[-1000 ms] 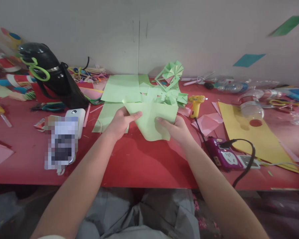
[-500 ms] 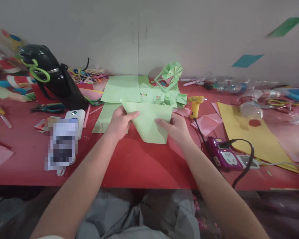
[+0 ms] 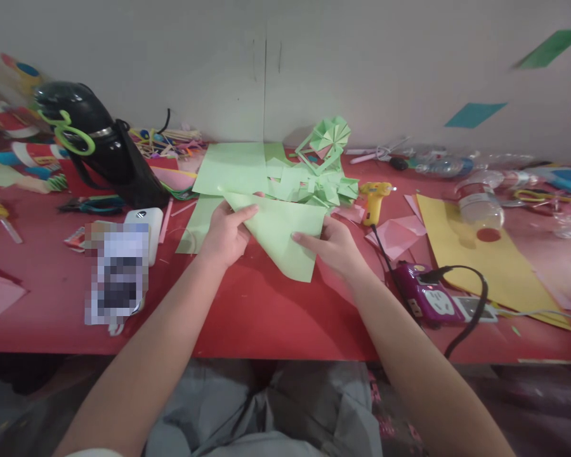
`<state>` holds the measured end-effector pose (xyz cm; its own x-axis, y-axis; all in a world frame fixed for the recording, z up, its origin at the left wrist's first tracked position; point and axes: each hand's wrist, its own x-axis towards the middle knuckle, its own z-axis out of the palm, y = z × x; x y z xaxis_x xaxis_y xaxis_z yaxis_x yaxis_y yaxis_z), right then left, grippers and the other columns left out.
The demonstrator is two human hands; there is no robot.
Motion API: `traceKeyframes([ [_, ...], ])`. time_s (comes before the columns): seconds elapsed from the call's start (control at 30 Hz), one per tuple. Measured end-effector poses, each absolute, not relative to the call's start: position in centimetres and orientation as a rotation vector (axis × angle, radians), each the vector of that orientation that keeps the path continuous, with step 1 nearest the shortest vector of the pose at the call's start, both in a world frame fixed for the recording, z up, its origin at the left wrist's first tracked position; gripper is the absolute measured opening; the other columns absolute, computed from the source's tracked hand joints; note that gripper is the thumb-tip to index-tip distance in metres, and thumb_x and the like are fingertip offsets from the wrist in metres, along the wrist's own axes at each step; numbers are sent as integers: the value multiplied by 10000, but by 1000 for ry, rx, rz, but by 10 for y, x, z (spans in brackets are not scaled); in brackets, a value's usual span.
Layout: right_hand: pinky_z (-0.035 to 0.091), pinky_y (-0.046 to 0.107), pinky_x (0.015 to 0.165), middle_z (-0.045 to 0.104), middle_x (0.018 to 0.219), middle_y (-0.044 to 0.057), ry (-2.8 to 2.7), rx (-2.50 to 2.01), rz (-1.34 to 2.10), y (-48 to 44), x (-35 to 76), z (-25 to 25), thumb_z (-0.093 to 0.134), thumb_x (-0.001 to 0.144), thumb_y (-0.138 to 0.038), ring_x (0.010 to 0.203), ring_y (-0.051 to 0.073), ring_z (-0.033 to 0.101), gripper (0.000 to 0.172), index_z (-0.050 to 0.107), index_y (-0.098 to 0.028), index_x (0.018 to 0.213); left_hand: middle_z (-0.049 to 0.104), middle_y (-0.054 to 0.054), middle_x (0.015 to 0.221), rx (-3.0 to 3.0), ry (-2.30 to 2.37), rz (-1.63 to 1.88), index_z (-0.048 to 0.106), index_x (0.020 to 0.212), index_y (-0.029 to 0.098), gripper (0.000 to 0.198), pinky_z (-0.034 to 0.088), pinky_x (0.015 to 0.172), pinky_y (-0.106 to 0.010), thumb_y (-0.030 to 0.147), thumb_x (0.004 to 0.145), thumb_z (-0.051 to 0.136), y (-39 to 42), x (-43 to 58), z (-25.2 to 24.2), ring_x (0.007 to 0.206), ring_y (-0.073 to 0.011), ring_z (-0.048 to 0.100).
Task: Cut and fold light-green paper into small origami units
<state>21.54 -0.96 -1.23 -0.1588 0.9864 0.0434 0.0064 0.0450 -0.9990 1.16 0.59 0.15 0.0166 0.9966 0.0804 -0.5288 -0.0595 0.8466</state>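
A sheet of light green paper is held between my two hands above the red table. My left hand pinches its upper left corner, thumb on top and fingers behind. On the right edge, my right hand grips the sheet with the thumb across its face; the other fingers are partly hidden behind it. The paper bends, and its left side slants down to a rounded lower end. Just behind it lie more green sheets and several cut and folded green pieces. A folded green paper wheel stands against the wall.
Right of my hands are a yellow glue gun, pink paper, a purple power strip with cables, yellow paper and a plastic bottle. On the left stand a black flask and a phone, its screen blurred.
The green sheet has tilted and shifted slightly left, its bottom now narrower and a little lower. Both hands keep their hold and have moved slightly with it.
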Motion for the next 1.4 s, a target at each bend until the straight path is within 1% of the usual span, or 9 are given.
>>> traceKeyframes([
  [0.17, 591, 448, 809, 765, 1043, 115, -1262, -1107, 1387, -9, 216, -12, 826, 695, -368, 915, 291, 730, 381, 727, -164, 1001, 743, -69, 1051, 848, 718, 1446, 700, 1095, 215, 408, 509, 986, -469, 190, 695, 775, 7, 9, 0, 1153, -328, 634],
  [0.3, 584, 452, 835, 765, 1050, 115, -1205, -1158, 1445, -10, 215, -9, 846, 648, -328, 950, 301, 722, 390, 724, -165, 981, 748, -55, 1010, 791, 704, 1448, 666, 955, 201, 288, 510, 994, -449, 154, 695, 781, 8, 9, -1, 1126, -289, 651],
  [0.47, 575, 435, 848, 767, 1030, 109, -1237, -1181, 1512, -12, 214, -5, 866, 627, -334, 944, 297, 715, 366, 734, -175, 929, 740, -6, 937, 680, 720, 1486, 592, 942, 227, 389, 533, 953, -403, 91, 647, 806, 8, 12, 1, 1005, -226, 690],
  [0.6, 576, 444, 876, 750, 1118, 103, -1166, -1135, 1520, -14, 212, -2, 879, 629, -367, 1027, 307, 700, 413, 734, -197, 977, 731, 0, 908, 660, 743, 1490, 588, 936, 225, 396, 541, 916, -374, 88, 642, 815, 10, 12, -2, 919, -198, 697],
  [0.73, 574, 438, 881, 744, 1142, 109, -1090, -1102, 1555, -15, 210, -3, 871, 652, -398, 1042, 301, 700, 421, 738, -198, 998, 731, 13, 917, 666, 749, 1504, 554, 868, 224, 379, 535, 932, -371, 100, 634, 825, 11, 13, -6, 948, -197, 693],
  [0.9, 573, 429, 842, 750, 1121, 113, -1034, -1079, 1544, -14, 207, -8, 890, 621, -376, 1010, 300, 705, 433, 743, -189, 982, 747, 3, 979, 701, 729, 1490, 513, 820, 219, 343, 520, 964, -373, 103, 662, 795, 8, 15, -3, 1037, -211, 684],
  [1.13, 569, 411, 794, 766, 1059, 97, -1050, -1080, 1532, -12, 207, -12, 891, 609, -352, 958, 290, 714, 381, 756, -198, 931, 742, 4, 1058, 700, 701, 1483, 547, 894, 231, 316, 490, 1033, -402, 72, 690, 728, 5, 14, -3, 1166, -228, 653],
  [1.27, 566, 403, 786, 769, 1046, 94, -1057, -1079, 1524, -12, 207, -11, 893, 600, -346, 944, 286, 715, 379, 757, -195, 920, 734, 13, 1005, 690, 684, 1491, 551, 874, 230, 297, 475, 1061, -393, 73, 686, 718, 5, 12, -3, 1178, -229, 650],
  [1.4, 560, 400, 782, 770, 1034, 96, -1056, -1090, 1515, -12, 206, -11, 897, 590, -349, 922, 281, 717, 385, 756, -193, 913, 723, 19, 922, 684, 679, 1499, 552, 837, 227, 264, 490, 1042, -407, 88, 688, 720, 6, 12, -1, 1160, -239, 657],
])
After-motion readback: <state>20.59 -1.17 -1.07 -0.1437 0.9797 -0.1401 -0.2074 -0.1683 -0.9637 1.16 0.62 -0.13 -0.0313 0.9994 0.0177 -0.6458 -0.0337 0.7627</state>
